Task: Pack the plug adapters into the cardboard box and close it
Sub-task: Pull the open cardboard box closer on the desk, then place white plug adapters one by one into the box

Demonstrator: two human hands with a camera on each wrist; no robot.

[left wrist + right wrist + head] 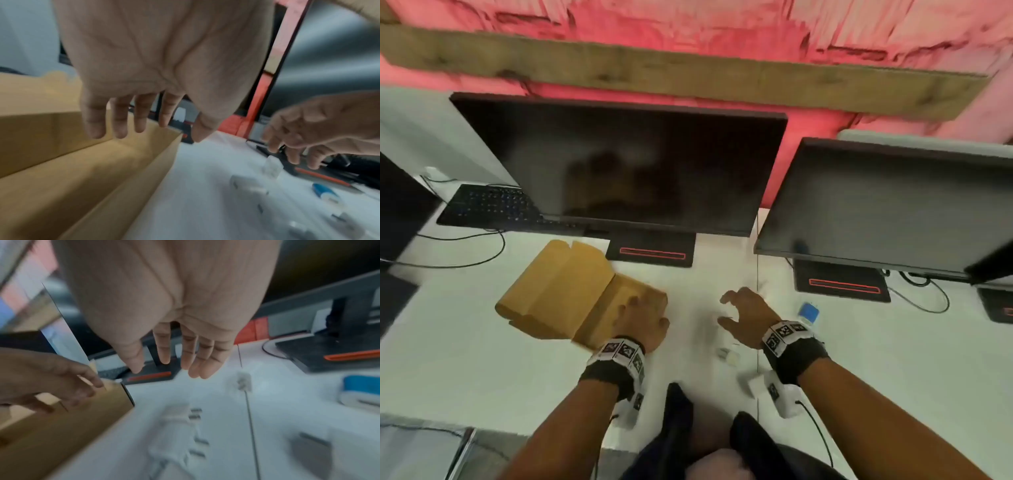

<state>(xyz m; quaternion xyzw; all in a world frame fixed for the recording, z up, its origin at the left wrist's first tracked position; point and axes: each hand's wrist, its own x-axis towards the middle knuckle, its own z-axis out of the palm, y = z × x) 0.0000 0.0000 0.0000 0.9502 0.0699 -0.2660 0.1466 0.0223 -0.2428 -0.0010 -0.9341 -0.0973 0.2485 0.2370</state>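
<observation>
The brown cardboard box (571, 291) lies open on the white desk, its lid folded back to the left. My left hand (643, 318) is over the box's right-hand compartment (92, 178) with fingers fairly straight and nothing in it. My right hand (726, 310) hovers open, fingers spread, just right of the box and above blurred white plug adapters (176, 426). Another white adapter (727, 354) lies near my right wrist, and one more (755, 385) sits closer to me. A blue and white adapter (808, 312) lies to the right of my right hand.
Two dark monitors (626, 164) (887, 205) stand behind on black bases with red stripes (652, 253). A black keyboard (486, 205) and cables lie at the back left. A seam (757, 274) in the desk runs under my right hand.
</observation>
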